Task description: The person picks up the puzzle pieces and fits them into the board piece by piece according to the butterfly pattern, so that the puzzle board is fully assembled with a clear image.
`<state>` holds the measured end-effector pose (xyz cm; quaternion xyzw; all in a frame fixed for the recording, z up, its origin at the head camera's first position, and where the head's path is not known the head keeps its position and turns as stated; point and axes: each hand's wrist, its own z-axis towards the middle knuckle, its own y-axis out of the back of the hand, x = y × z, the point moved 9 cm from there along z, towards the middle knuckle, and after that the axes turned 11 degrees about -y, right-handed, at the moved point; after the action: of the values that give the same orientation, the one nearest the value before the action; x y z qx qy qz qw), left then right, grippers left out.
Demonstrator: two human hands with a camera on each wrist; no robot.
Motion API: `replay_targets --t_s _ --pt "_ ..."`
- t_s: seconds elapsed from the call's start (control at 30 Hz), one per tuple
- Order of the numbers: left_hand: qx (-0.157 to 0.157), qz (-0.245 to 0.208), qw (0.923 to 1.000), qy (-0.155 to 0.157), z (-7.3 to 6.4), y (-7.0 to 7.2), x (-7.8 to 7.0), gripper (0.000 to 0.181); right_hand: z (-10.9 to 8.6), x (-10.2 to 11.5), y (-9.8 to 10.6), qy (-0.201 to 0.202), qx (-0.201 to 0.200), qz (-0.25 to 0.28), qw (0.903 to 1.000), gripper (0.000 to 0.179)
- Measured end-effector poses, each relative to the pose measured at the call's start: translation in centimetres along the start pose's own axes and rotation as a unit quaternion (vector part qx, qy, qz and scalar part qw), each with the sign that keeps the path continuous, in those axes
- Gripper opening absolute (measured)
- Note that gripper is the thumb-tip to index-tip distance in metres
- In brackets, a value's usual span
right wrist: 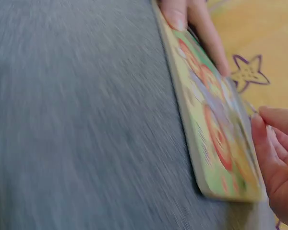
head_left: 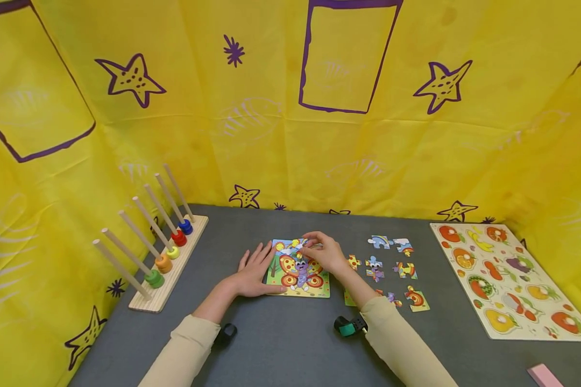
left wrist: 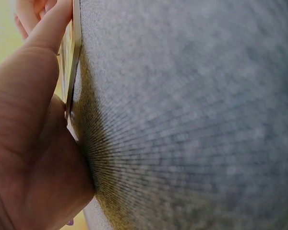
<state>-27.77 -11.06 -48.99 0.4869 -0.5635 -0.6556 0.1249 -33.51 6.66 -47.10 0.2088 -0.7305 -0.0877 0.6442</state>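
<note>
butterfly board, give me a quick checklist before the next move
1. Left hand on the butterfly board: ok, touching its left side.
2. Right hand positioned: ok, at the board's upper right.
3. Piece pinched in that hand: cannot tell, the close view is blurred.
4. Loose puzzle pieces fully visible: not ok, the right forearm partly hides some.
5. Fruit board apart: ok, farther right.
6. Peg rack apart: ok, off left.

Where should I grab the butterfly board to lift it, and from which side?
Probably pinch the butterfly board at its near right corner, coming from the near side. It lies flat, with a straight, exposed edge there that no hand covers; the left hand rests along its left side, and the right hand is over the far right corner.
</note>
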Motion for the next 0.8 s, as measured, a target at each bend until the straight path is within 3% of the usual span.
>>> replay_targets --t_s 0.2,0.43,0.63,0.8 --pt "-0.001 -0.001 1.0000 -0.003 0.1 -0.1 0.1 0.108 0.1 0.5 -2.6 0.009 0.015 -0.023 0.9996 0.034" --pt "0.002 0.011 0.9998 -0.013 0.1 -0.1 -0.1 0.096 0.3 1.1 -3.7 0.025 0.002 -0.055 0.9982 0.035" --pt "0.002 0.006 0.9999 -0.016 0.1 0.0 -0.1 0.094 0.0 2.2 -3.8 0.074 -0.001 -0.154 0.9853 0.038" --pt "-0.003 0.003 0.9998 -0.017 0.1 0.2 -0.2 0.094 -0.2 2.4 -3.7 0.093 0.009 -0.192 0.9770 0.034"
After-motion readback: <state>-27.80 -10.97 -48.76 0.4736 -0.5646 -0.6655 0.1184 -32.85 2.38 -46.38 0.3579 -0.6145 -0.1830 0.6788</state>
